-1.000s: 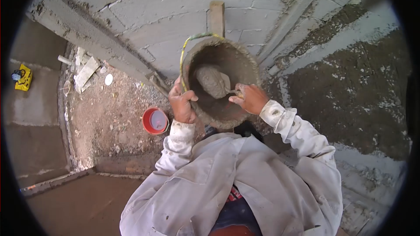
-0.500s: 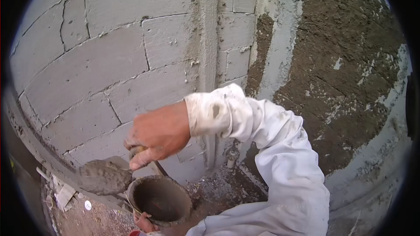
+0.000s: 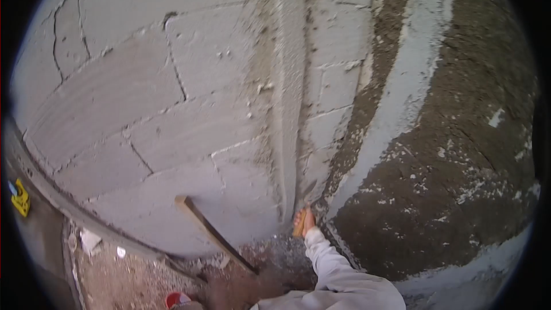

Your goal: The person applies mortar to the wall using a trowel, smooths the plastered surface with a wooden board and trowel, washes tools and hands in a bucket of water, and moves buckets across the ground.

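Observation:
Low in the corner of the block wall, my right hand [image 3: 309, 218] is wrapped around the wooden handle of a trowel [image 3: 298, 225]. The narrow metal blade points up and right, close to the wall just right of a vertical grey mortar strip [image 3: 288, 109]. Whether the blade touches the wall I cannot tell, and no mortar can be made out on it. A white sleeve [image 3: 338, 272] covers my right arm. My left hand is out of view below the frame.
A wooden board [image 3: 215, 232] leans against the pale block wall [image 3: 109, 103]. Rough brown plaster [image 3: 436, 195] covers the right wall beside a lighter band [image 3: 402, 92]. Debris lies on the ground [image 3: 132, 278]. A yellow object [image 3: 20, 198] is at far left, a red item [image 3: 175, 299] at the bottom.
My right hand has moved right and away, into the wall corner, with the trowel; its mortar load no longer shows. The bucket and my left hand at its rim have left the view.

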{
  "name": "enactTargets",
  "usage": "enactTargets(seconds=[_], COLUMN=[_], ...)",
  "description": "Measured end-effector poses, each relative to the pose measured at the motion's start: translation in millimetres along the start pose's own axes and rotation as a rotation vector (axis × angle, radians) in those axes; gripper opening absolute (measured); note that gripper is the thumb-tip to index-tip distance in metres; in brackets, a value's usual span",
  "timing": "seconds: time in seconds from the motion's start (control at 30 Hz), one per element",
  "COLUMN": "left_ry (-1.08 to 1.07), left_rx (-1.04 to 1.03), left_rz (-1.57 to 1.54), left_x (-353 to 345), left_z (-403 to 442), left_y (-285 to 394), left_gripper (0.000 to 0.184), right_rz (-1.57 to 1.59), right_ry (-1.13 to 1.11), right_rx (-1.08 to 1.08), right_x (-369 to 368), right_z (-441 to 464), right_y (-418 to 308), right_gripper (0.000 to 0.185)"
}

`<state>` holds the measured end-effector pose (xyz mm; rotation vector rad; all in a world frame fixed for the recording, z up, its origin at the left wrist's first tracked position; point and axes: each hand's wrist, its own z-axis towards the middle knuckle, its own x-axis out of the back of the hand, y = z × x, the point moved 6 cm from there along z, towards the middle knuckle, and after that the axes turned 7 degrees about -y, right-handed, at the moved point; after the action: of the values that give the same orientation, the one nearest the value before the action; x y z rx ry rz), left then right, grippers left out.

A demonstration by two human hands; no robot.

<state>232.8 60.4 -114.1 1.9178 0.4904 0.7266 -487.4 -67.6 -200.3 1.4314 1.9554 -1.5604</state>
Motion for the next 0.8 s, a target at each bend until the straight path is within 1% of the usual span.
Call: enactTargets(seconds=[0.03, 0.07, 0.1, 0.13, 0.17, 0.2, 0.23, 0.3, 0.37, 0.43, 0.47, 0.53, 0.57, 0.6, 0.63, 0.67, 0.73, 0.8], left_ry=[0.068, 0.13, 0.202, 0.276, 0.364, 0.457, 0.547, 0.717, 0.873, 1.056, 1.142, 1.145, 1.165, 1.275, 1.265, 1.26, 1.241, 1.25], left_rx=[-0.018, -0.03, -0.044, -0.047, -0.041, -0.02, 0.009, 0.047, 0.1, 0.233, 0.34, 0.509, 0.524, 0.476, 0.535, 0.597, 0.61, 0.463], left_rz=[0.015, 0.027, 0.05, 0.065, 0.102, 0.133, 0.161, 0.13, 0.004, -0.229, -0.395, -0.52, -0.519, -0.576, -0.583, -0.586, -0.609, -0.706], left_x=[28, 61, 96, 131, 170, 207, 244, 292, 311, 276, 268, 270, 279, 284, 284, 282, 282, 272], left_z=[2, 2, -2, -9, -21, -38, -54, -78, -94, -115, -119, -110, -102, -91, -87, -86, -83, -82], left_y=[-12, -30, -47, -65, -82, -101, -125, -171, -215, -171, -160, -158, -173, -199, -205, -209, -237, -249], left_gripper=[0.006, 0.005, 0.005, 0.005, 0.006, 0.008, 0.009, 0.012, 0.016, 0.014, 0.012, 0.013, 0.015, 0.017, 0.014, 0.017, 0.016, 0.016], right_rz=[-0.093, -0.158, -0.392, -0.598, -0.798, -1.004, -1.207, -1.579, -1.892, -2.136, -2.238, -2.401, -2.468, -2.533, -2.581, -2.626, -2.608, -2.478], right_ry=[0.194, 0.293, 0.488, 0.569, 0.555, 0.494, 0.403, 0.154, -0.098, -0.314, -0.411, -0.586, -0.668, -0.759, -0.859, -0.97, -1.106, -1.004], right_rx=[-0.155, -0.384, -0.54, -0.657, -0.742, -0.815, -0.866, -0.919, -0.901, -0.851, -0.816, -0.717, -0.661, -0.597, -0.525, -0.449, -0.357, -0.471], right_x=[76, 135, 185, 220, 245, 259, 267, 260, 236, 200, 173, 112, 78, 47, 17, -12, -81, -174], right_z=[-22, -57, -95, -127, -152, -175, -188, -188, -167, -138, -125, -103, -95, -85, -77, -70, -67, -104], right_y=[76, 125, 155, 170, 172, 168, 163, 153, 156, 168, 183, 216, 237, 261, 286, 314, 377, 428], right_gripper=[0.054, 0.054, 0.058, 0.057, 0.056, 0.055, 0.054, 0.053, 0.051, 0.05, 0.049, 0.048, 0.048, 0.048, 0.047, 0.047, 0.047, 0.046])
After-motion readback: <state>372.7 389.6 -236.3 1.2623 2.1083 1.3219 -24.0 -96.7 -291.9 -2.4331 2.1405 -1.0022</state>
